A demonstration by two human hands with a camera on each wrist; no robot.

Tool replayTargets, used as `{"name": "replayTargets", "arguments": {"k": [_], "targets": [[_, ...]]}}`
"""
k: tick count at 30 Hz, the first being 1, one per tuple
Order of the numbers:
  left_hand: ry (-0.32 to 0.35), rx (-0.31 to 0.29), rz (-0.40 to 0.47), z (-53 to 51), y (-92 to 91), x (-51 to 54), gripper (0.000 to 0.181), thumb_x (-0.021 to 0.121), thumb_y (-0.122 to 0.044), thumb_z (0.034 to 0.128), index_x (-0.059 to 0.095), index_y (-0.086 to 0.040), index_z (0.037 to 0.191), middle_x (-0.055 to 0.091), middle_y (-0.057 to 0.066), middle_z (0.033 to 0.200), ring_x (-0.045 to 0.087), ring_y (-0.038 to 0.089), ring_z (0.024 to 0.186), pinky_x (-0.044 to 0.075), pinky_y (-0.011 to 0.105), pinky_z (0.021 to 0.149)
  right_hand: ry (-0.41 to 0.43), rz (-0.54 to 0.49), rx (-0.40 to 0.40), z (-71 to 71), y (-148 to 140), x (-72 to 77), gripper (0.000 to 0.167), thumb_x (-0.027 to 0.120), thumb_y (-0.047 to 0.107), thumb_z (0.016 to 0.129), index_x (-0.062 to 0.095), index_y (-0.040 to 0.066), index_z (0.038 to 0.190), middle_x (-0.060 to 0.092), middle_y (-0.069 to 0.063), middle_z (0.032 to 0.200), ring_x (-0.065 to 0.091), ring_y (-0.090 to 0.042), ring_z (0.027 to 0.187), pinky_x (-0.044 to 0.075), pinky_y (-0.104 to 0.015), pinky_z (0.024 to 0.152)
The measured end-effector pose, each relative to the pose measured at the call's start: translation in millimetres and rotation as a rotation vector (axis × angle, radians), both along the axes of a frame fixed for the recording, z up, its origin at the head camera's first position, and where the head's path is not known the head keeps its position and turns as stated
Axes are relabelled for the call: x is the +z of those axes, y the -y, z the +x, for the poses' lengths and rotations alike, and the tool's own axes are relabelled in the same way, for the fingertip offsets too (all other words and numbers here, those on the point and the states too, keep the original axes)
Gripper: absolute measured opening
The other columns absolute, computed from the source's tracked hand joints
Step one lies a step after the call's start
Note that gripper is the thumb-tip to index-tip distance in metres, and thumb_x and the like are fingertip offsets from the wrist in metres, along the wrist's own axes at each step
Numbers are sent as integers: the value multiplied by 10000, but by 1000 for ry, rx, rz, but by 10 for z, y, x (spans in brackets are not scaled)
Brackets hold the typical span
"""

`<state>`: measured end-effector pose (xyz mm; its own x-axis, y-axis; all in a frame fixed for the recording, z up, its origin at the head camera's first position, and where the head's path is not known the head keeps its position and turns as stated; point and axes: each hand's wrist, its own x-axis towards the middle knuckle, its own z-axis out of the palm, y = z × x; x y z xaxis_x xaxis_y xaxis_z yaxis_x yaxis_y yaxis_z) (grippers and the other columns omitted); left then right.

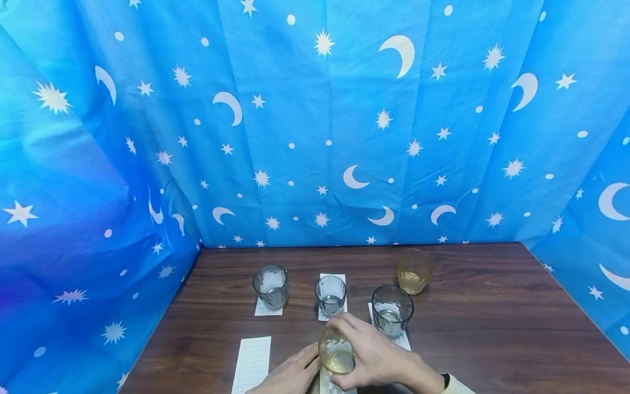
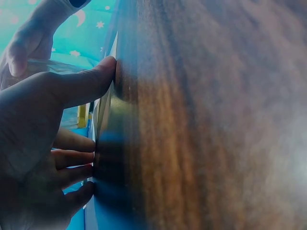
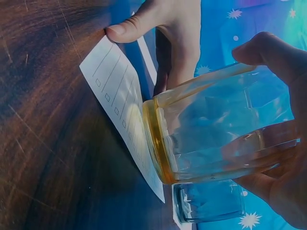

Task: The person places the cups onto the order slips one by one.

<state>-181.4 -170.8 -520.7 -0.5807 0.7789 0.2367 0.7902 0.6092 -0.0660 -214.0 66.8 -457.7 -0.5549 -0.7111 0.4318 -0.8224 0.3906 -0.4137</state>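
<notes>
The right hand [image 1: 370, 350] grips an amber glass [image 1: 337, 353] with thumb and fingers spread around its sides, holding it over a printed slip [image 1: 337, 385] on the dark wooden desk [image 1: 497, 317], on the side away from the back edge and roughly midway between the left and right edges. The glass's base is at the slip's surface; whether it fully rests there is hard to tell. The left hand [image 1: 293, 372] grips nothing, its fingers fairly straight, and the right wrist view shows its thumb touching a corner of that slip. Toward the desk's left edge, beside this hand, lies a lined slip [image 1: 252, 361]. Farther back stand three grey glasses: the left one [image 1: 271, 288] on a white slip [image 1: 268, 310], the middle one [image 1: 330, 297] on a longer slip [image 1: 332, 277], and the right one [image 1: 392, 312] by the right hand, on another slip [image 1: 403, 341]. A second amber glass [image 1: 414, 273] stands nearest the back edge, right of centre. Blue star-and-moon cloth [image 1: 315, 120] hangs behind.
</notes>
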Motion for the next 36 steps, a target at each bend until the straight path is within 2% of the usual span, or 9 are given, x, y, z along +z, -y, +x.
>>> {"name": "replayTargets", "arguments": {"k": [8, 18, 24, 29, 36], "targets": [[-13, -7, 21, -2, 3, 1, 729, 701, -546, 777, 558, -68, 1308, 555, 88, 1337, 550, 227, 1232, 485, 318, 1019, 9, 10, 11, 11, 33, -14, 702, 816, 461, 687, 514, 182, 1257, 548, 57, 1209, 596, -81, 992, 537, -219, 834], [52, 36, 12, 18, -3, 16, 751, 663, -565, 818, 512, -69, 1361, 539, 106, 1367, 538, 241, 1256, 481, 327, 1026, 17, 35, 6, 35, 68, -44, 707, 810, 510, 694, 517, 184, 1248, 555, 85, 1178, 586, -61, 1002, 538, -230, 846], [72, 30, 23, 10, 10, 1, 759, 640, -580, 841, 493, -70, 1383, 531, 108, 1380, 531, 244, 1265, 481, 330, 1026, -30, 29, 20, 30, 72, -77, 722, 805, 531, 694, 512, 181, 1253, 555, 78, 1185, 590, -68, 1021, 539, -240, 856], [75, 27, 22, 1, 15, -3, 754, 655, -567, 832, 500, -67, 1375, 530, 100, 1377, 530, 241, 1265, 477, 333, 1033, -30, 22, 20, 30, 72, -88, 728, 801, 543, 700, 511, 184, 1264, 554, 77, 1181, 589, -67, 1015, 541, -241, 851], [156, 63, 29, 8, 18, -12, 784, 606, -579, 872, 456, -30, 1411, 510, 124, 1407, 522, 258, 1278, 483, 346, 1026, -33, 4, 53, 36, 68, -98, 723, 804, 524, 711, 510, 169, 1268, 563, 52, 1167, 588, -76, 1017, 542, -246, 854]]}}
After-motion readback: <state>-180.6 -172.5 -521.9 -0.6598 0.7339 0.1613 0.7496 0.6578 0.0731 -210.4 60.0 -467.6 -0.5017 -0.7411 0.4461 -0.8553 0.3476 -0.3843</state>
